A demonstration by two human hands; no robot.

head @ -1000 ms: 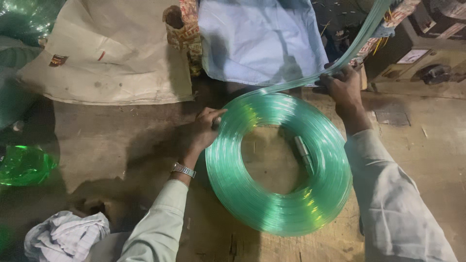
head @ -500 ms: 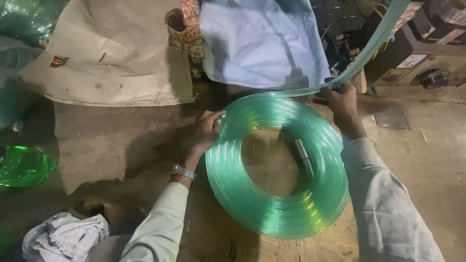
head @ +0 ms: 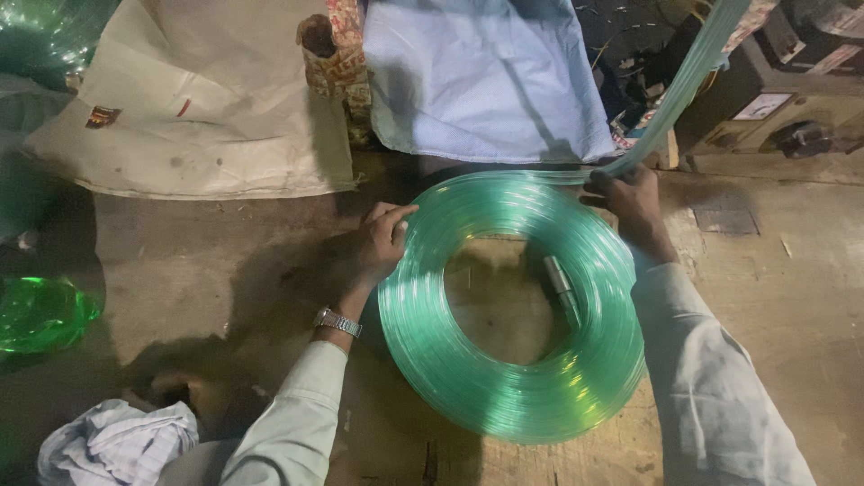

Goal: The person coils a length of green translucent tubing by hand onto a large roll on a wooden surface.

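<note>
Under both hands lies the round coil of clear green plastic hose [head: 513,310]. Since a moment ago, right hand [head: 634,202] fingers slid nearer, pinching the loose hose; left hand [head: 382,243] fingers press the coil's edge.

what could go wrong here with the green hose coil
The left hand only rests on the outer edge of the green hose coil, so loops may spring loose. The free length that the right hand grips runs up past clutter and could snag there. The metal fitting inside the ring might catch loops.
</note>
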